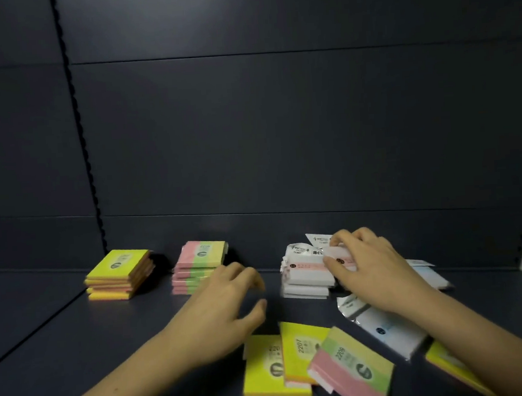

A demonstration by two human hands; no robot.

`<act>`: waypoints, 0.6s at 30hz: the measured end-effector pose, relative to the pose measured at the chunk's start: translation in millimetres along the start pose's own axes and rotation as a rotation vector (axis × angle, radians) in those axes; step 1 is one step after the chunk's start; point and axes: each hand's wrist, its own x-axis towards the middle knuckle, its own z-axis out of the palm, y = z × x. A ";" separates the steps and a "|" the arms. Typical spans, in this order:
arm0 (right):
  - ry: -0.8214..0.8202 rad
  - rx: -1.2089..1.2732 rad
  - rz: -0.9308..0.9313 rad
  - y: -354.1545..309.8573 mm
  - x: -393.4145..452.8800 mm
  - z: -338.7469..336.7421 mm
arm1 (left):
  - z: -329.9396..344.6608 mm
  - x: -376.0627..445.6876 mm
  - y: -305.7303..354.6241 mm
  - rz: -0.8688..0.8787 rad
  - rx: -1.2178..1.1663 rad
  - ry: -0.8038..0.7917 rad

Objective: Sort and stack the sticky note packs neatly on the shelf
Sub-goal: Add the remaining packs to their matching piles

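Three stacks of sticky note packs stand at the back of the dark shelf [77,328]: a yellow stack [120,274], a pink-green-yellow stack [196,264] and a white wrapped stack [307,275]. My right hand [369,264] grips a white pack [337,254] at the top right of the white stack. My left hand [227,305] hovers with fingers apart between the pink stack and the white stack, holding nothing. Loose packs lie in front: two yellow packs [265,367] [301,349], a pink-green pack [352,367] and a white pack [389,331].
Another yellow pack [450,364] lies at the front right under my right forearm, and a white pack [428,272] lies behind my right hand. A dark back wall [280,134] rises behind the stacks. A slotted upright [79,133] runs down the left.
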 end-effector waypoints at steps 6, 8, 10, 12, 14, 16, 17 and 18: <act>0.038 -0.005 0.064 1.5 3.6 -10.8 | 18.9 8.0 62.8 -0.002 0.089 -0.128; 0.036 -0.006 0.071 7.9 1.6 -15.8 | 33.8 9.0 89.1 -0.041 0.149 -0.199; 0.032 -0.003 0.074 14.3 -0.6 -19.8 | 48.0 10.4 112.1 -0.097 0.233 -0.286; 0.026 0.001 0.066 20.0 -1.8 -21.4 | 57.8 13.1 128.9 -0.155 0.320 -0.380; 0.011 0.000 0.058 25.0 -2.5 -21.4 | 63.2 15.3 139.7 -0.171 0.393 -0.450; -0.006 -0.004 0.045 28.1 -2.3 -20.9 | 63.7 16.6 144.8 -0.174 0.427 -0.459; -0.008 -0.005 0.035 29.0 -1.8 -20.6 | 62.8 17.3 145.3 -0.178 0.428 -0.457; -0.007 -0.005 0.024 29.5 -0.8 -20.1 | 60.9 18.2 145.1 -0.186 0.426 -0.463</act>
